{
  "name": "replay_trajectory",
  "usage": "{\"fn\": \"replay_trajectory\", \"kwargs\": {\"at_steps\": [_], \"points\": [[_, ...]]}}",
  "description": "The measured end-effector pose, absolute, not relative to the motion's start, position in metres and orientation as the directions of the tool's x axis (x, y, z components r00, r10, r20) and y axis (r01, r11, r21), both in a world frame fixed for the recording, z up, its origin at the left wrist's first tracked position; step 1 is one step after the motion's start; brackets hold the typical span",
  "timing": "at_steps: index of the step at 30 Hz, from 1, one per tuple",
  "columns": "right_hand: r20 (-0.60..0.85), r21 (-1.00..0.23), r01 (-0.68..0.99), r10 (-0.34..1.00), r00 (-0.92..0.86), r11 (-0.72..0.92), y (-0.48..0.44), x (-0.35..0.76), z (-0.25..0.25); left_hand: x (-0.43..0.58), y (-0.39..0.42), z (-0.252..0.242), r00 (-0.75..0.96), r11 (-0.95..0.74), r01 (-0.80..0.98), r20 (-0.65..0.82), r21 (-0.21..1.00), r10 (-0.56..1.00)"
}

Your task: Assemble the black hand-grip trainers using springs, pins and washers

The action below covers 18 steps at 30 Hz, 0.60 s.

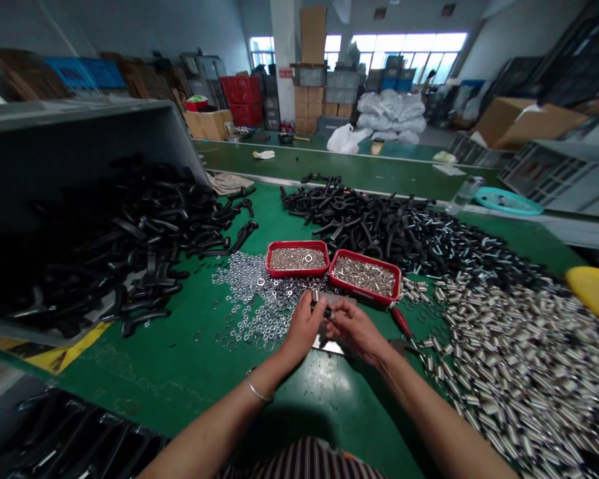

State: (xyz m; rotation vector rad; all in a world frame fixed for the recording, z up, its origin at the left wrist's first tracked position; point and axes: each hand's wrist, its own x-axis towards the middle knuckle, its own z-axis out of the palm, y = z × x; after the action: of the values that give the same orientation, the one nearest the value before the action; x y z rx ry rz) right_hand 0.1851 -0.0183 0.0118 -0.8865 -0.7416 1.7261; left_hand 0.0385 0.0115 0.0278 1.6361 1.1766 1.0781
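Note:
My left hand (pixel 305 324) is closed round a small dark part with a silvery ribbed end (pixel 315 295) that shows above the thumb. Close beside it, my right hand (pixel 353 327) has its fingertips pinched at the dark part; whatever else they grip is too small to name. Both hands are over a shiny metal plate (pixel 329 345) on the green table. Just beyond them stand two red trays, the left tray (pixel 297 273) and the right tray (pixel 364 293), both full of tiny metal pieces. Loose metal rings (pixel 259 313) lie left of my hands.
At right spreads a large heap of silvery cylinders (pixel 524 359); a red-handled tool (pixel 402 323) lies nearer. Black handle-like parts (pixel 359 223) are piled behind the trays, with more spilling from a grey crate (pixel 180 133) at left. A yellow dish (pixel 596 293) is at the right edge.

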Motion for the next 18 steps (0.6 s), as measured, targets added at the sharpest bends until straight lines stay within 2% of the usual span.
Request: {"fn": "replay_trajectory", "kwargs": {"at_steps": [4,7,9,11,14,18], "points": [[-0.245,-0.781,-0.53,0.942,-0.229,-0.332,-0.023,0.191,0.02,0.039,0.014,0.028,0.189,-0.262,0.311,0.211,0.914,0.959],[-0.217,-0.863,-0.422,0.959,-0.184,-0.277,-0.024,0.192,0.024,0.041,0.015,0.028,0.178,-0.256,0.305,0.209,0.917,0.962],[-0.153,-0.957,-0.238,0.985,-0.074,-0.167,-0.026,0.191,0.026,0.042,0.015,0.03,0.185,-0.208,0.263,0.162,0.942,0.969],[0.005,-0.998,0.061,0.999,0.034,0.003,-0.03,0.188,0.028,0.041,0.015,0.035,0.221,-0.153,0.194,0.109,0.969,0.969],[0.299,-0.861,0.443,0.953,0.041,0.251,-0.036,0.186,0.032,0.039,0.012,0.046,0.254,-0.151,0.154,0.109,0.976,0.961],[0.46,-0.71,0.583,0.887,-0.042,0.396,-0.041,0.185,0.039,0.039,0.004,0.059,0.187,-0.217,0.216,0.178,0.952,0.966]]}}
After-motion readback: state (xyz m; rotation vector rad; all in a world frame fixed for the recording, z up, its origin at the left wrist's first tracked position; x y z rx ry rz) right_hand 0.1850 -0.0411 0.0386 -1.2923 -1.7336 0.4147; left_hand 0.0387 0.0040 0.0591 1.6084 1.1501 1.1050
